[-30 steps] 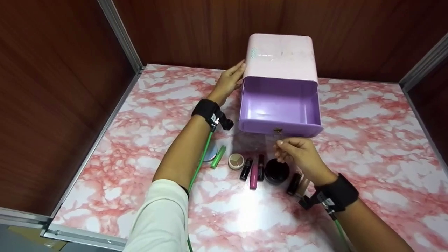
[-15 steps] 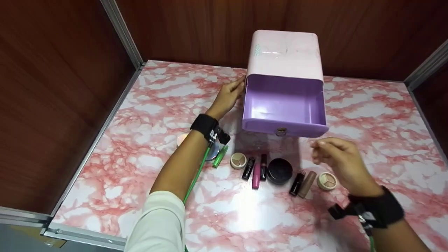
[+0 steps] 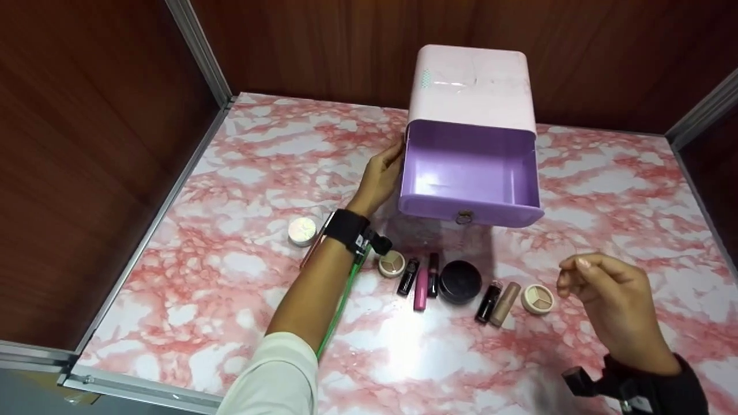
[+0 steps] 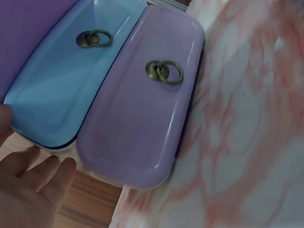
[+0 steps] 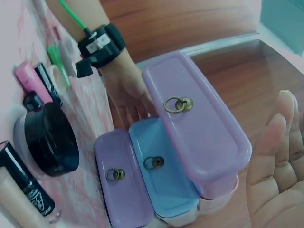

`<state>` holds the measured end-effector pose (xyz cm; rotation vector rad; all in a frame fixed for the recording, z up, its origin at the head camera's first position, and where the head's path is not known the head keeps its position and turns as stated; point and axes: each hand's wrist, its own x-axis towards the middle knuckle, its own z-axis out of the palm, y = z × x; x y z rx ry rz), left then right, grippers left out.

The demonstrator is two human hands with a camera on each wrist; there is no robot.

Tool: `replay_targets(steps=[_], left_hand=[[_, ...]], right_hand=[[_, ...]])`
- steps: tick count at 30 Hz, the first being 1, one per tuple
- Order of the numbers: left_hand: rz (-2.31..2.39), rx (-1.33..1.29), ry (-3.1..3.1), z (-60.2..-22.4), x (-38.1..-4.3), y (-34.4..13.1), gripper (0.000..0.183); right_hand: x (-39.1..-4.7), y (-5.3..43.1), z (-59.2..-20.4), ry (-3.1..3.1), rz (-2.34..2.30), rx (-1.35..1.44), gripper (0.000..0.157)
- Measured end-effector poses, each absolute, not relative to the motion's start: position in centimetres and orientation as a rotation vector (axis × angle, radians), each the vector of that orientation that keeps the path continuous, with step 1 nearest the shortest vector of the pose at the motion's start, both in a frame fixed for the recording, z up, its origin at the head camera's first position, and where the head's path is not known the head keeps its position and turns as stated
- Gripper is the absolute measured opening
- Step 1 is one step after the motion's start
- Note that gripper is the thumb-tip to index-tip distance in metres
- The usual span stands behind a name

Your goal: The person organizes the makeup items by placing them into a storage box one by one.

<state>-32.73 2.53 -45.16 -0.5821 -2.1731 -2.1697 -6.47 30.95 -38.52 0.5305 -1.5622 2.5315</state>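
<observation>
A small chest of drawers with a pale pink casing (image 3: 473, 86) stands at the back of the table. Its top purple drawer (image 3: 438, 208) is pulled out, and nothing lies inside. In the left wrist view, the blue drawer (image 4: 57, 90) and the lower purple drawer (image 4: 135, 104) are closed, each with a brass ring. My left hand (image 3: 380, 177) rests against the chest's left side with fingers extended; some fingertips are hidden in the head view. Right of the chest, my right hand (image 3: 617, 308) hovers with loosely bent fingers, holding nothing.
Makeup lies in a row before the chest: a black round jar (image 3: 460, 281), a pink tube (image 3: 421, 290), a brown tube (image 3: 505, 304), black tubes and two three-colour pans, one a concealer-like pot (image 3: 538, 299). A whitish round case (image 3: 302, 231) sits left of my forearm.
My right hand has moved away from the top drawer's ring, rightward and closer to me. My left hand has slid slightly forward along the chest's side. The drawer stays pulled out.
</observation>
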Motion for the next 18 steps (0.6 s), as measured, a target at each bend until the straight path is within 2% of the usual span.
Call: replay_targets(steps=[5, 10, 15, 18], left_hand=[[-2.417, -0.545, -1.943, -46.0, -32.6, 3.3, 0.042], [-2.312, -0.569, -1.967, -46.2, -32.7, 3.1, 0.041], [-2.016, -0.597, -2.119, -46.2, -32.8, 2.5, 0.038], [-1.872, -0.623, -2.158, -46.3, -32.7, 2.7, 0.039]], right_hand=[[-6.0, 31.2, -39.4, -1.627, 2.369, 0.421, 0.023], [-5.5, 32.0, -40.1, -1.875, 2.202, 0.242, 0.02], [-5.5, 32.4, -41.0, -2.507, 1.535, -0.048, 0.025], [-5.7, 32.9, -41.8, -2.683, 1.177, -0.107, 0.026]])
